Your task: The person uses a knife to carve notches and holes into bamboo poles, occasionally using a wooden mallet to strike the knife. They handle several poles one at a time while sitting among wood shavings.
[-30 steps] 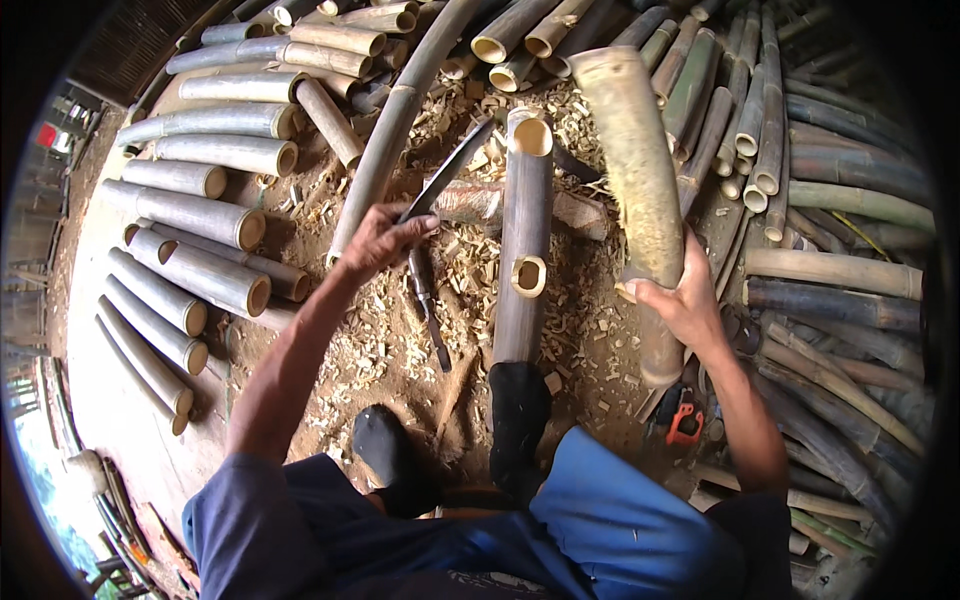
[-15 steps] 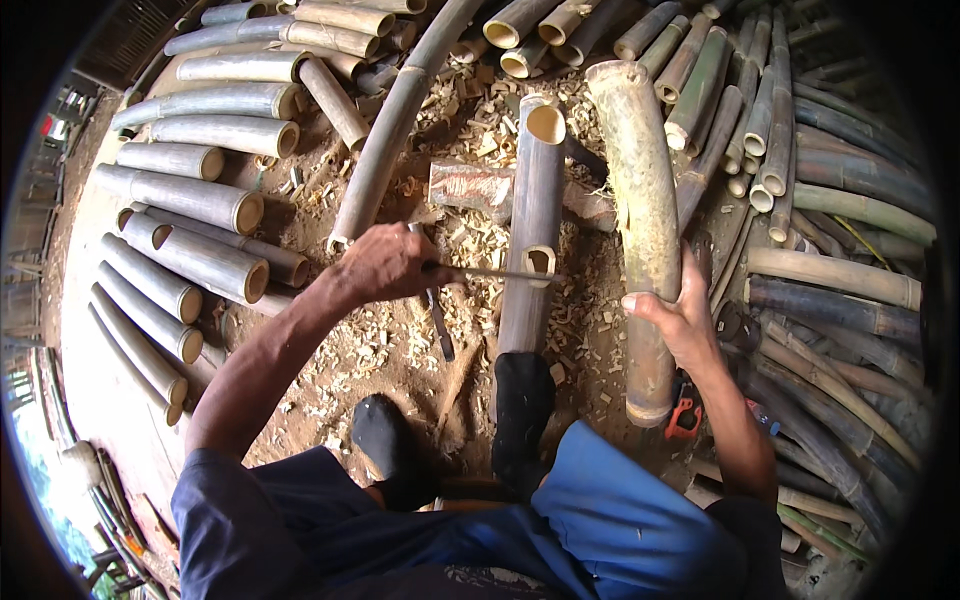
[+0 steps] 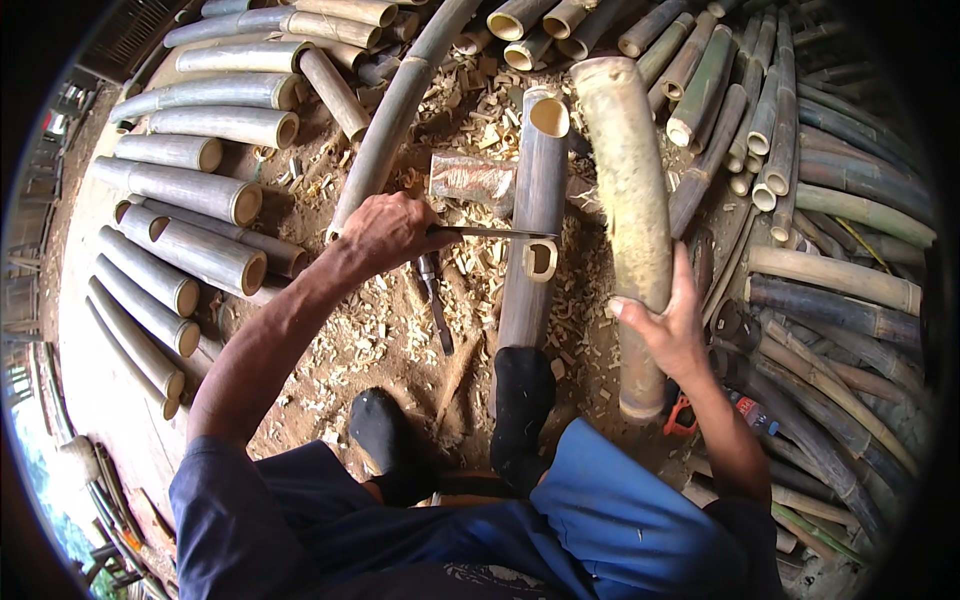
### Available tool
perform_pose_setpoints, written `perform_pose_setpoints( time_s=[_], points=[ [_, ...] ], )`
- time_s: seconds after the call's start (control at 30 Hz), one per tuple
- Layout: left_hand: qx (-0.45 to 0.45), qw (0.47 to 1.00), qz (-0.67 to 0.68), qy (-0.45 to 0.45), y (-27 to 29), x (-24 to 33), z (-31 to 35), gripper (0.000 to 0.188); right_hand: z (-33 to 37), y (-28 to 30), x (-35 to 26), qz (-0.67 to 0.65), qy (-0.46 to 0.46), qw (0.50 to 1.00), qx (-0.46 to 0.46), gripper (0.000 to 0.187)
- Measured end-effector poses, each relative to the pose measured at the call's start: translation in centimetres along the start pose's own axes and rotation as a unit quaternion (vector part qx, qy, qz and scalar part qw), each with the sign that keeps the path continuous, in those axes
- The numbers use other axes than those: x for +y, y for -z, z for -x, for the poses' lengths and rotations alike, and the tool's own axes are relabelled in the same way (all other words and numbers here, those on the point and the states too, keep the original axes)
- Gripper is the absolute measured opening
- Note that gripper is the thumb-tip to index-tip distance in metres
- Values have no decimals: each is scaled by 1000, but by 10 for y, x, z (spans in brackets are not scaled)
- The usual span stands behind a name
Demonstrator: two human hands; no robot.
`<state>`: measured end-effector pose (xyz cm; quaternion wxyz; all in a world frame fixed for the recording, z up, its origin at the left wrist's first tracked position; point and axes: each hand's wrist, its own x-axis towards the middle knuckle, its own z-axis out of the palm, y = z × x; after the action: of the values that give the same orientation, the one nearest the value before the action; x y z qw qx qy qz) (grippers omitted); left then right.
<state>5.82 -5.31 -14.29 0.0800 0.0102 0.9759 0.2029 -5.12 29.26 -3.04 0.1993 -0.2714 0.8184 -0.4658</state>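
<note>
My left hand [image 3: 388, 232] grips a long-bladed knife [image 3: 485, 233], which crosses the bamboo tube [image 3: 541, 175] near its cut hole [image 3: 541, 261]; my right hand [image 3: 665, 325] grasps a thick, frayed bamboo club [image 3: 628, 160].

Hands [image 3: 388, 232] gripping blade [image 3: 490, 233], thick bamboo [image 3: 636, 220] — shavings [image 3: 475, 310]

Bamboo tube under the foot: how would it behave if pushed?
The bamboo tube is probably stiff: its walls look woody. Likely light for its size, since its end looks hollow. Being round, it might roll without the foot.
</note>
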Motion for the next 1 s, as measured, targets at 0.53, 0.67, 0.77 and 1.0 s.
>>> perform_pose_setpoints(
  time_s=[0.53,0.67,0.77,1.0],
  points=[
    [-64,997,-1,50,1,1,-14,45,-28,-14,-10,306,-106,923,-209,75],
    [-90,995,16,40,4,-4,-14,48,-46,-8,-35,105,-98,974,-177,78],
    [-75,996,8,36,3,-11,-13,52,-53,-3,-49,181,124,975,-40,71],
    [-119,990,-4,70,-3,-8,-18,54,-63,-20,-4,230,-147,917,-291,94]
  ],
)
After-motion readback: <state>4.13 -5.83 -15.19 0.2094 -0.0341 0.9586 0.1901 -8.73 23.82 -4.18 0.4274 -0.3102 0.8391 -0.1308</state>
